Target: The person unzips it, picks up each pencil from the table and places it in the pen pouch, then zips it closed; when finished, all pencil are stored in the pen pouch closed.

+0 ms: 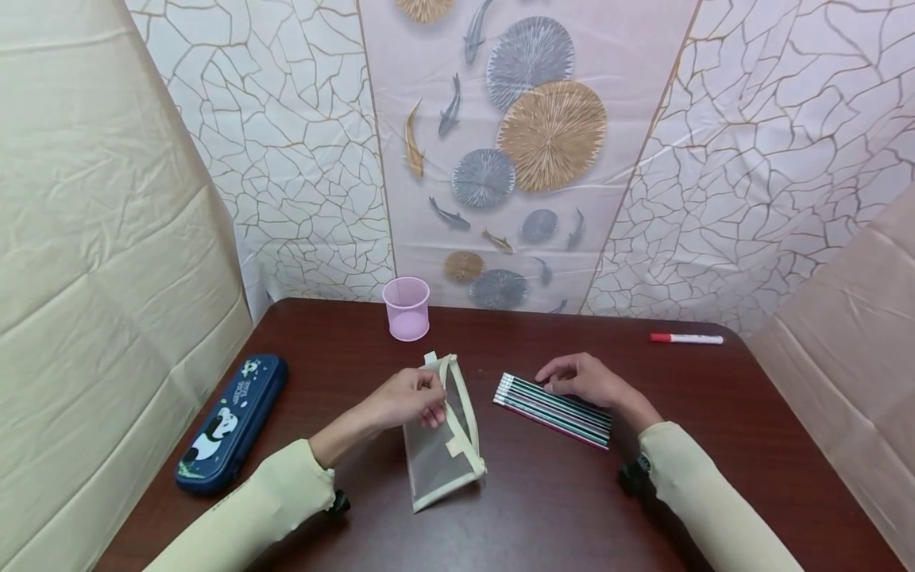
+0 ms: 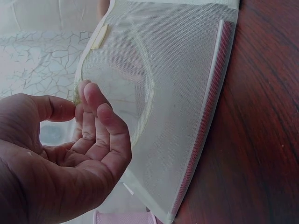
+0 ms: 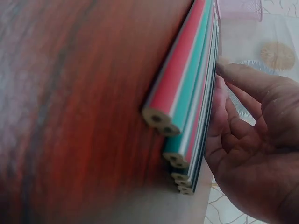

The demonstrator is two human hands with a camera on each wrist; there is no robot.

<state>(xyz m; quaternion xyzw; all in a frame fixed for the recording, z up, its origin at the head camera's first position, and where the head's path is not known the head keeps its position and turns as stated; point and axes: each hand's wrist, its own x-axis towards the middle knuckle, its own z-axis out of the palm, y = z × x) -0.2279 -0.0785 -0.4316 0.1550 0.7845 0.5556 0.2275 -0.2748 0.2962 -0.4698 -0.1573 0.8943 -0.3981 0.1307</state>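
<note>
Pinching the mouth of the mesh pouch [image 1: 432,469]: left hand [image 1: 411,397], thumb meeting fingertip at the rim, remaining fingers loosely curled. Right hand [image 1: 589,381]: partly curled, fingertips at the far edge of the row of striped pencils [image 1: 550,407]; from my station I cannot tell whether it has hold of one or merely touches.

Step in hand, my judgement: drawing pencils from the row while the pouch mouth is held apart. To do it well, I would keep the left pinch light but steady, lifting the rim so the mesh does not sag across the gap. On the right, I would take the outermost pencil between thumb and fingertip, near mid-length for balance, and roll it clear of its neighbours. Pressing down risks scattering the row.

Positions, clock laid on the tabletop [image 1: 515,532], 12 pointing away from me. Pouch: 5 o'clock from the left hand, reaching up beside its fingers, mouth gaping toward 3. Pencils: 8 o'clock from the right hand, partly beneath it; white-tipped ends point to 10, flat unsharpened ends to 4. Left wrist view: apparently one red-and-silver pencil [image 2: 214,88] behind the mesh, along the pouch's lower edge.
</note>
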